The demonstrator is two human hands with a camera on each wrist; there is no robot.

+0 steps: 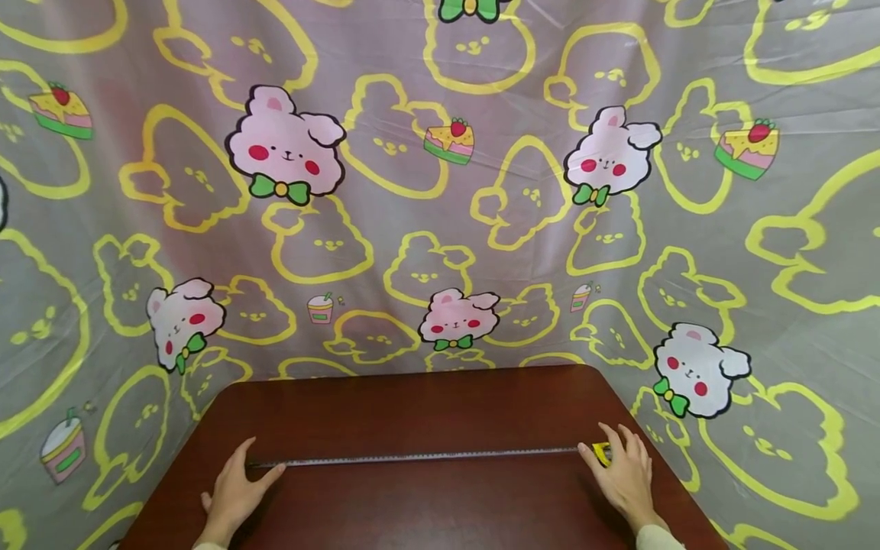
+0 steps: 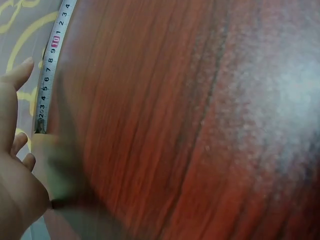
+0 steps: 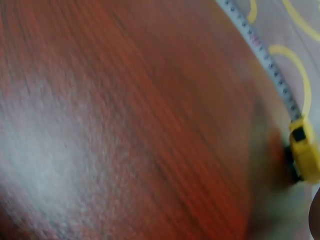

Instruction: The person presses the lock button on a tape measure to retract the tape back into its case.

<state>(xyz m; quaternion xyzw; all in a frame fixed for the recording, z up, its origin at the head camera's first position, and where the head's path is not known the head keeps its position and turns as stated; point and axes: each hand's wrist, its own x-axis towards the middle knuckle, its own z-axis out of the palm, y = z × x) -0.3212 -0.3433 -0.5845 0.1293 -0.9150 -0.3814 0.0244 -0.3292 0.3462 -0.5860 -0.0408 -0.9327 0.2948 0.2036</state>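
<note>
A tape measure's blade [image 1: 426, 457] lies pulled out across the brown table, from the left hand's side to the right hand's side. Its hook end [image 2: 40, 126] and first numbers show in the left wrist view. My left hand [image 1: 234, 489] is beside that end, thumb and forefinger spread apart on either side of the blade, gripping nothing. At the other end is the yellow tape case [image 3: 305, 150]. My right hand [image 1: 627, 475] is spread around the case, thumb and fingers apart; part of the case is hidden behind it. Only a sliver of that hand appears in the right wrist view.
The table [image 1: 426, 405] has rounded far corners and a shiny wood-grain top. A patterned cloth [image 1: 412, 206] with cartoon rabbits hangs behind it and along both sides, close to the table edges.
</note>
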